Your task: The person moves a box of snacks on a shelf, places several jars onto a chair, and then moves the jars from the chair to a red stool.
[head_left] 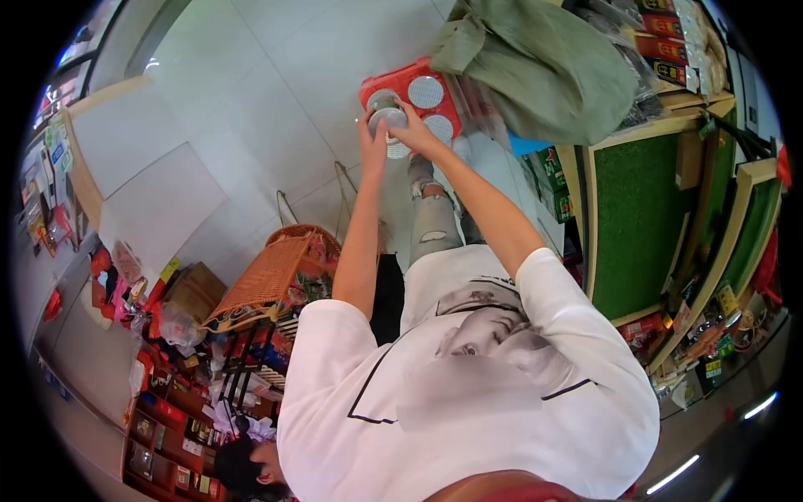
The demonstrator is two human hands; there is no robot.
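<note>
Both my hands are wrapped round a clear, round jar [385,102] with a pale, flat end facing me. My left hand [371,140] grips its left side and my right hand [408,132] its right side. Below the jar lies a red box [403,82] with round openings. Silvery, patterned discs, such as the upper right one [427,92], show in those openings. The jar and my hands cover part of the box. What the jar contains is too small to make out.
An olive-green cloth [544,71] drapes over goods right of the box. A green-panelled wooden shelf [640,226] stands on the right. A wicker basket [272,272] is at the left, near shelves of packages. Another person's head [242,468] shows at lower left.
</note>
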